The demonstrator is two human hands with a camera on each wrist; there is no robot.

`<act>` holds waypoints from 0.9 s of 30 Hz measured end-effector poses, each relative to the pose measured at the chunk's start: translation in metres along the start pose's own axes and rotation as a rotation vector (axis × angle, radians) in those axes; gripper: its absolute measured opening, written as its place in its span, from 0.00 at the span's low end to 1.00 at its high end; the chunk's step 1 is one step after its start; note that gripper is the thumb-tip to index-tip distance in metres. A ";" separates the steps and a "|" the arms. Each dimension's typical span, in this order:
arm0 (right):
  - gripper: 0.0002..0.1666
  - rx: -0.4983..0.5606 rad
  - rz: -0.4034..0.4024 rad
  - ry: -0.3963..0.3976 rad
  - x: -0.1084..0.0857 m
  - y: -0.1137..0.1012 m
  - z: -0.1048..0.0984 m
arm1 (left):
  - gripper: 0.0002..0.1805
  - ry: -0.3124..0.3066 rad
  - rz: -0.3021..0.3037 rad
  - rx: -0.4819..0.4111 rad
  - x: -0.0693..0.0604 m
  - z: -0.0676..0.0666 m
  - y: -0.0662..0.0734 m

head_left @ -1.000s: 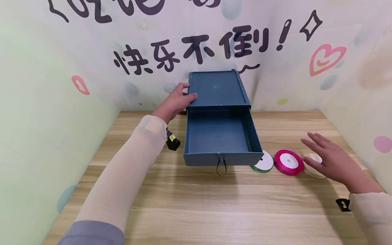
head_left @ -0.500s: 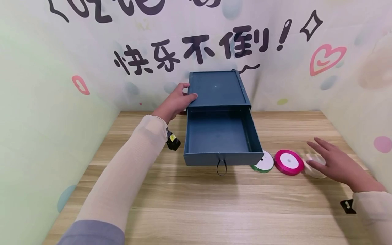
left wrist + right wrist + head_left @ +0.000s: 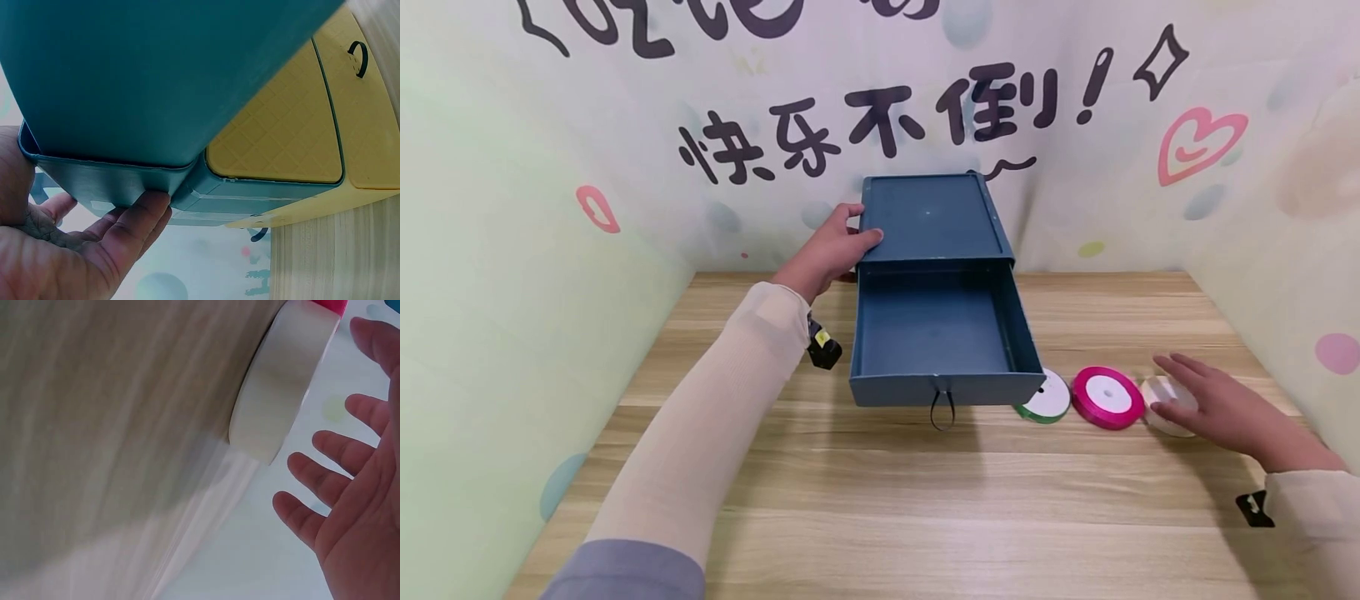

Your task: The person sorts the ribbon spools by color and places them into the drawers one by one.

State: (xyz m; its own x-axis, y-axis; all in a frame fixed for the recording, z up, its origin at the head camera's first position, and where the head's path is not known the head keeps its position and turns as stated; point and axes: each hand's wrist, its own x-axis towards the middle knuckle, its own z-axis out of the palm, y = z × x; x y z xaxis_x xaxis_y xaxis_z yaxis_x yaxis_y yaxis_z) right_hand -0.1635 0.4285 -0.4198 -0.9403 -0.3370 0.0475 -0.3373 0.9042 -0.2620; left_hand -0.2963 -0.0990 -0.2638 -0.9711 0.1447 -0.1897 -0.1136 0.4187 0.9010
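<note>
A dark blue drawer unit [image 3: 934,218] stands by the back wall in the head view, its top drawer [image 3: 895,392] pulled out toward me, with a black loop on the front. My left hand [image 3: 831,250] holds the unit's left side, thumb over the top edge; the left wrist view shows the fingers against the blue side. My right hand [image 3: 1228,408], fingers spread and loosely bent, hovers beside a cream-white ribbon roll [image 3: 1165,406]; the right wrist view shows a gap between them. A magenta ribbon roll [image 3: 1092,410] lies left of it, then a green-edged ribbon roll [image 3: 1051,398], partly hidden behind the drawer.
Yellow drawer fronts [image 3: 281,125] with black loops show beyond the blue drawer in the left wrist view. The wooden table [image 3: 880,517] meets a printed cloth wall [image 3: 790,225] at the back, with pale walls on both sides.
My right hand has shifted slightly right and lower beside the cream-white roll, uncovering more of it. My left hand and the open drawer have stayed put.
</note>
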 end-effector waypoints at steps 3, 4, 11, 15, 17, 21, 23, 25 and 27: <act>0.48 -0.003 -0.004 -0.010 -0.001 0.001 0.001 | 0.37 0.001 -0.001 0.004 0.000 0.000 0.000; 0.47 0.005 -0.008 -0.009 -0.001 0.001 0.002 | 0.37 0.001 -0.001 0.004 0.000 0.000 0.000; 0.52 0.150 0.089 -0.082 -0.004 -0.003 0.000 | 0.37 0.003 0.003 0.005 0.000 0.000 0.001; 0.60 0.194 0.181 -0.163 -0.004 -0.004 0.000 | 0.37 0.004 0.001 0.001 -0.001 0.000 0.001; 0.62 0.195 0.199 -0.180 -0.004 -0.003 0.002 | 0.37 0.003 0.002 -0.001 -0.001 0.000 0.001; 0.65 0.188 0.211 -0.185 -0.005 0.000 0.005 | 0.37 0.000 0.003 -0.010 -0.002 0.000 0.001; 0.65 0.182 0.208 -0.174 -0.006 0.002 0.007 | 0.37 -0.002 0.002 -0.018 -0.002 0.000 0.001; 0.65 0.178 0.202 -0.159 -0.006 0.004 0.009 | 0.37 -0.005 -0.002 -0.025 -0.002 0.000 0.001; 0.65 0.188 0.200 -0.152 -0.007 0.007 0.010 | 0.37 -0.003 -0.004 -0.026 -0.002 0.000 0.001</act>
State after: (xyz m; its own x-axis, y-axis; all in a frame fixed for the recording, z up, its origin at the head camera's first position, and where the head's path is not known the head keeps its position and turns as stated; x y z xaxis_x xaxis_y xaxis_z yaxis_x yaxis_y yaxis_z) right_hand -0.1589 0.4344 -0.4312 -0.9649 -0.2055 -0.1637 -0.1187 0.8968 -0.4262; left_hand -0.2948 -0.0986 -0.2627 -0.9699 0.1458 -0.1948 -0.1232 0.3961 0.9099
